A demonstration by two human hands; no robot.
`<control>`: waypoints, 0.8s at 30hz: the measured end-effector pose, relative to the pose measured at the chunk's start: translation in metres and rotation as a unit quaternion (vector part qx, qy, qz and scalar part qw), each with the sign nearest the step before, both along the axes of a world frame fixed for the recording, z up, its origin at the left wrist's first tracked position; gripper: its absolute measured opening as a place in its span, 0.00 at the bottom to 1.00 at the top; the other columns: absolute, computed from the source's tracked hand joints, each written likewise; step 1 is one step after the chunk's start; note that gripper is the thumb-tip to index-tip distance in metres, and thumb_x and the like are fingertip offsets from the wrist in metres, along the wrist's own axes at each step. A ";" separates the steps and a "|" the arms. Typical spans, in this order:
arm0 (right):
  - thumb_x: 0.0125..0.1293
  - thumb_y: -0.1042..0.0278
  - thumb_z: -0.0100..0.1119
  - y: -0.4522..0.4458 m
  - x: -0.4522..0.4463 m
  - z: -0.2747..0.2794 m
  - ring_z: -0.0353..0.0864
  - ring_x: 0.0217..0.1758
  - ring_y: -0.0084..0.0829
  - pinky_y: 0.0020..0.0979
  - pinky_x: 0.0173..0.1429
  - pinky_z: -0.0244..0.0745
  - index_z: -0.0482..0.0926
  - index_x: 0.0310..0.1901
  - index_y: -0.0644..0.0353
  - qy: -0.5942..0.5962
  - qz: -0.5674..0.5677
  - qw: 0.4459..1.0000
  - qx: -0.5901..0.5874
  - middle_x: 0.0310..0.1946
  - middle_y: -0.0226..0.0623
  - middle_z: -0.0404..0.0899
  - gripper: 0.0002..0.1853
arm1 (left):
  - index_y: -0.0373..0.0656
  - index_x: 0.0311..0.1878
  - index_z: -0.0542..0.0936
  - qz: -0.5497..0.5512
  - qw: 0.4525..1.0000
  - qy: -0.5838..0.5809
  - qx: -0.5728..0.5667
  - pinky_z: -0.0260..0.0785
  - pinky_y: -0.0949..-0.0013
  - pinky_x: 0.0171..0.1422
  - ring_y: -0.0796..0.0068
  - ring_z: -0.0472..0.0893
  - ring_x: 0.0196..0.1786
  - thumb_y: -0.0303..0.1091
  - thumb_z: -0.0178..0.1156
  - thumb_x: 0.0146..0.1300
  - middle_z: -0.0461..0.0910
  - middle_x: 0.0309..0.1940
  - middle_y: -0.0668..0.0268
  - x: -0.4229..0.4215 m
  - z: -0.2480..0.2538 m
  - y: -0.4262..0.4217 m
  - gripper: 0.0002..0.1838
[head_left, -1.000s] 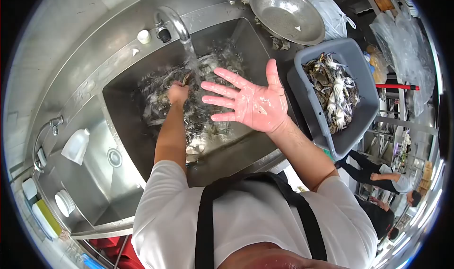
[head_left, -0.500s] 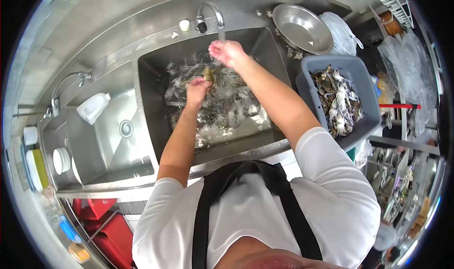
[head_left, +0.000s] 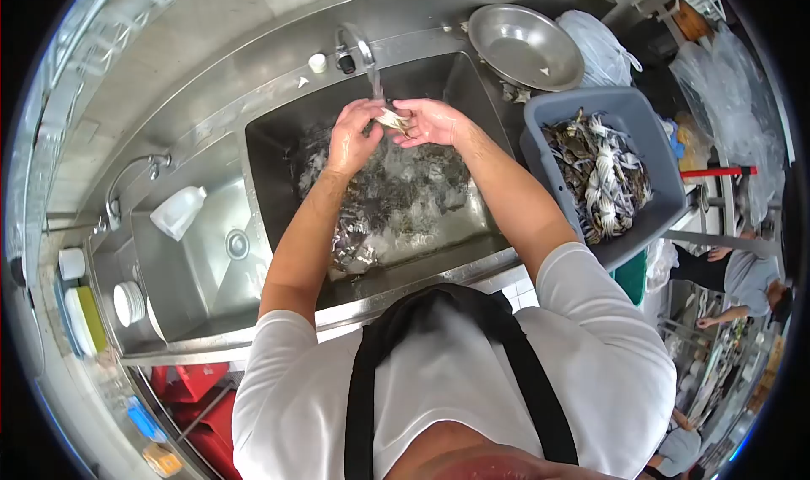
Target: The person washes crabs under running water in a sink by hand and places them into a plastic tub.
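Note:
A small pale crab (head_left: 392, 120) is between my two hands, just below the running faucet (head_left: 363, 48). My left hand (head_left: 356, 134) grips its left side with bent fingers. Palm up, my right hand (head_left: 428, 122) has its fingers at the crab's right side, touching it. Beneath both hands, the large sink (head_left: 278, 218) holds water with a dark and pale mass of what look like crabs, blurred by ripples. To the right, a grey tub (head_left: 631, 105) contains many crabs (head_left: 603, 176).
A metal bowl (head_left: 523, 45) and a white plastic bag (head_left: 595, 50) sit behind the tub. In the left basin (head_left: 202, 265) lies a white jug (head_left: 179, 213). White dishes (head_left: 129, 304) stand at far left. People (head_left: 747, 273) are at the far right.
My left hand has risen from the water toward the faucet with the crab. My right hand, earlier spread open in front of me, has moved in to meet it.

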State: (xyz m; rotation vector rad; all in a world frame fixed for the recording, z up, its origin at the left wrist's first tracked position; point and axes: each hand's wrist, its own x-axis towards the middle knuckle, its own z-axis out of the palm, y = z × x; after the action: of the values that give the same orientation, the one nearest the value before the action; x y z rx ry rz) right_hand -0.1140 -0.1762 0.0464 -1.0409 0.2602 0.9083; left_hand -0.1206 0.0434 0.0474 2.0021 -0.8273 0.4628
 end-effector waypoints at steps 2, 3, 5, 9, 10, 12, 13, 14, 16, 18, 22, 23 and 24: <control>0.69 0.52 0.59 -0.001 -0.003 0.001 0.83 0.49 0.38 0.41 0.60 0.76 0.78 0.50 0.61 -0.027 -0.037 0.998 0.045 0.46 0.41 0.82 0.20 | 0.44 0.45 0.81 0.006 1.000 -0.027 0.013 0.73 0.58 0.61 0.57 0.78 0.58 0.20 0.67 0.50 0.82 0.51 0.62 0.003 0.003 -0.009 0.17; 0.70 0.57 0.58 -0.001 -0.004 0.002 0.84 0.47 0.37 0.40 0.58 0.78 0.78 0.50 0.62 -0.055 -0.065 0.993 0.087 0.43 0.40 0.83 0.16 | 0.44 0.46 0.81 0.022 0.998 -0.053 0.025 0.73 0.57 0.61 0.55 0.78 0.58 0.20 0.67 0.50 0.81 0.52 0.61 0.003 0.006 -0.011 0.18; 0.69 0.66 0.60 0.001 -0.006 0.005 0.84 0.48 0.37 0.41 0.58 0.79 0.77 0.53 0.63 -0.039 -0.096 0.989 0.110 0.45 0.40 0.83 0.14 | 0.43 0.46 0.81 0.070 0.996 -0.040 0.024 0.73 0.59 0.59 0.58 0.79 0.56 0.21 0.67 0.51 0.80 0.53 0.59 -0.002 0.011 -0.018 0.17; 0.62 0.75 0.66 0.014 -0.007 0.004 0.84 0.46 0.36 0.43 0.51 0.81 0.73 0.57 0.64 -0.079 -0.213 0.972 0.065 0.45 0.41 0.82 0.22 | 0.39 0.46 0.82 0.142 0.956 0.224 -0.128 0.75 0.68 0.51 0.72 0.82 0.45 0.25 0.67 0.57 0.82 0.47 0.60 0.001 -0.009 -0.020 0.12; 0.61 0.74 0.67 0.018 -0.006 0.000 0.84 0.45 0.35 0.41 0.49 0.81 0.73 0.57 0.65 -0.094 -0.239 0.966 0.037 0.45 0.41 0.81 0.23 | 0.34 0.45 0.83 0.094 0.916 0.336 -0.200 0.74 0.73 0.46 0.78 0.81 0.39 0.31 0.67 0.60 0.84 0.38 0.62 0.002 -0.010 -0.020 0.12; 0.59 0.74 0.69 0.027 -0.006 -0.003 0.84 0.42 0.32 0.36 0.42 0.79 0.74 0.56 0.65 -0.107 -0.269 0.957 0.012 0.44 0.39 0.81 0.23 | 0.33 0.44 0.83 0.113 0.914 0.343 -0.183 0.73 0.74 0.45 0.79 0.81 0.37 0.33 0.67 0.61 0.85 0.35 0.63 -0.001 -0.004 -0.023 0.13; 0.59 0.74 0.69 0.029 -0.005 -0.002 0.84 0.42 0.32 0.36 0.42 0.79 0.74 0.56 0.65 -0.109 -0.263 0.958 0.013 0.44 0.39 0.81 0.23 | 0.32 0.44 0.84 0.125 0.913 0.351 -0.164 0.73 0.75 0.43 0.80 0.81 0.35 0.35 0.68 0.61 0.85 0.32 0.64 -0.002 0.001 -0.024 0.15; 0.59 0.75 0.69 0.032 -0.007 -0.001 0.84 0.41 0.30 0.34 0.41 0.79 0.74 0.55 0.65 -0.112 -0.274 0.955 0.020 0.44 0.38 0.81 0.22 | 0.33 0.45 0.85 0.119 0.909 0.358 -0.179 0.71 0.77 0.42 0.84 0.78 0.35 0.35 0.68 0.62 0.84 0.33 0.68 0.000 -0.002 -0.023 0.14; 0.59 0.75 0.69 0.036 -0.009 -0.002 0.83 0.41 0.29 0.32 0.41 0.79 0.75 0.54 0.64 -0.115 -0.286 0.951 0.026 0.43 0.37 0.81 0.21 | 0.33 0.44 0.85 0.128 0.907 0.360 -0.174 0.71 0.77 0.41 0.84 0.78 0.35 0.35 0.68 0.62 0.84 0.32 0.69 -0.001 0.005 -0.021 0.14; 0.59 0.76 0.69 0.038 -0.011 -0.001 0.83 0.40 0.27 0.29 0.40 0.78 0.76 0.51 0.64 -0.121 -0.292 0.947 0.049 0.42 0.35 0.80 0.19 | 0.33 0.43 0.85 0.134 0.905 0.364 -0.172 0.71 0.77 0.40 0.84 0.78 0.34 0.35 0.68 0.62 0.84 0.31 0.69 -0.002 0.007 -0.022 0.14; 0.59 0.77 0.69 0.042 -0.016 0.000 0.83 0.37 0.26 0.28 0.38 0.77 0.77 0.48 0.63 -0.132 -0.306 0.942 0.040 0.38 0.34 0.81 0.16 | 0.33 0.41 0.85 0.159 0.922 0.322 -0.142 0.74 0.71 0.39 0.77 0.82 0.32 0.36 0.67 0.61 0.86 0.30 0.62 -0.005 0.006 -0.024 0.14; 0.59 0.77 0.69 0.043 -0.018 -0.001 0.83 0.36 0.25 0.27 0.37 0.76 0.78 0.46 0.63 -0.142 -0.296 0.944 0.029 0.36 0.33 0.81 0.14 | 0.33 0.41 0.85 0.186 0.935 0.285 -0.099 0.75 0.68 0.40 0.72 0.85 0.33 0.36 0.67 0.59 0.86 0.31 0.57 -0.008 0.007 -0.026 0.14; 0.59 0.76 0.69 0.044 -0.019 -0.003 0.82 0.34 0.25 0.27 0.36 0.76 0.78 0.45 0.63 -0.151 -0.286 0.946 0.018 0.34 0.32 0.81 0.13 | 0.33 0.41 0.85 0.187 0.935 0.285 -0.100 0.75 0.68 0.40 0.72 0.85 0.33 0.36 0.67 0.59 0.86 0.31 0.57 -0.009 0.007 -0.027 0.14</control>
State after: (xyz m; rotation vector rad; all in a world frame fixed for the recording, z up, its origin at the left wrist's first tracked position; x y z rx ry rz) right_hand -0.1333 -0.1324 0.0431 -0.9790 0.2655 0.2235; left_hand -0.1298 0.0165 0.0541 1.9502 -0.0358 0.1442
